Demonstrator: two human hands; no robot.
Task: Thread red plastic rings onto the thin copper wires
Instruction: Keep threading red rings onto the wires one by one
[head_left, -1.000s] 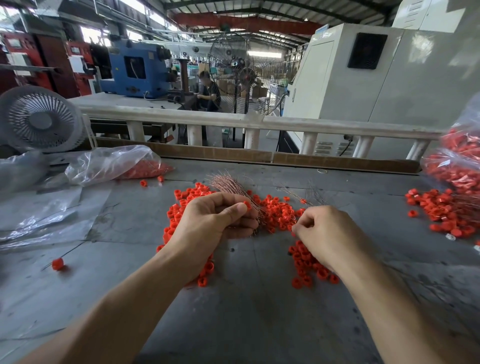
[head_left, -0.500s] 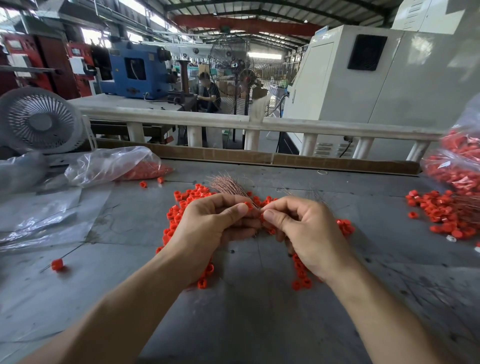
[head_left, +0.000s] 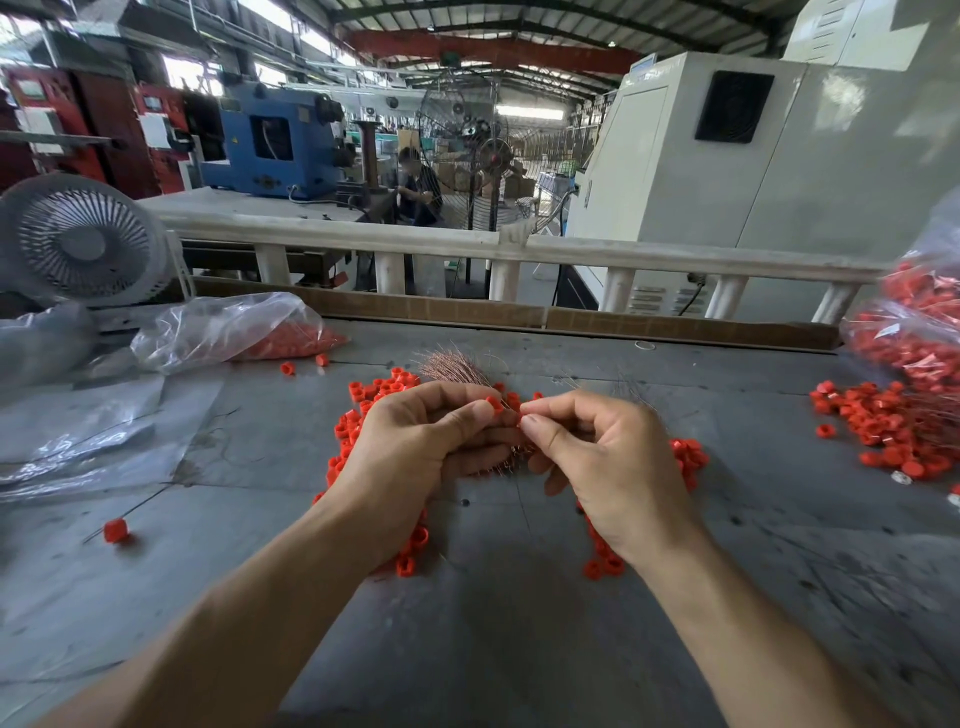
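The grey table (head_left: 493, 649) holds a heap of red rings (head_left: 374, 400) (more at the right (head_left: 893, 431)), thin copper wires (head_left: 452, 366), plastic bags (head_left: 223, 332) and a small white fan (head_left: 83, 239).

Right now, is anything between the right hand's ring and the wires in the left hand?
Nothing visible. The right hand pinches a red ring right beside the copper wires that the left hand grips.

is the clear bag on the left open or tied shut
Open. The bag lies on its side, its mouth loose and untied toward the rings inside it, and two rings lie on the table just outside.
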